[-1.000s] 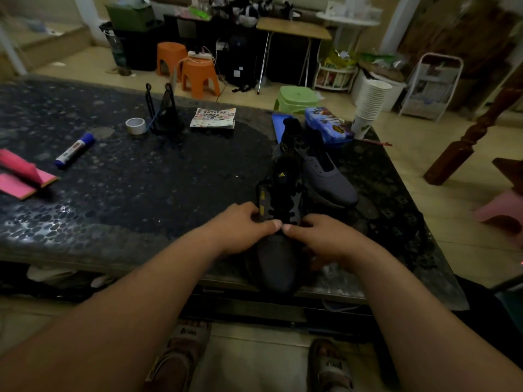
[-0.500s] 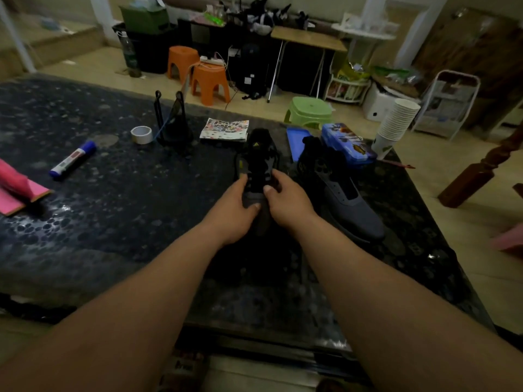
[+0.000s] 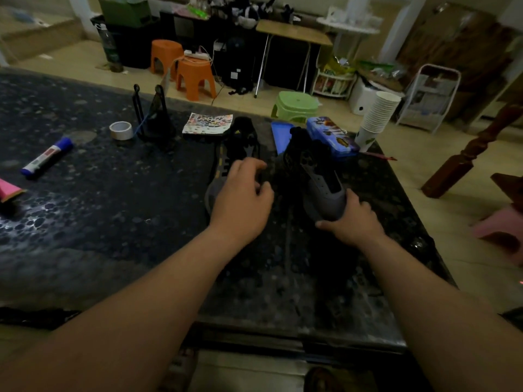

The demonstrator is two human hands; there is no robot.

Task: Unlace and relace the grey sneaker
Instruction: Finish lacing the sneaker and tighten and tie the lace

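Two sneakers lie side by side in the middle of the dark table. The left sneaker is dark and laced, with a small yellow logo on its tongue. The grey sneaker on the right shows empty eyelets, and its toe points toward me. My right hand grips that toe from the front. Over the toe of the laced sneaker is my left hand, its fingers loosely curled and holding nothing. A thin dark strand, perhaps a lace, lies on the table between my forearms.
Behind the shoes are a colourful card, a blue tray, a blue pencil case and a stack of paper cups. To the left are a black stand, a tape roll and a blue marker.
Both hands slid the laced sneaker from the front edge to mid-table and let go. My right hand then moved to the grey sneaker and took its toe.
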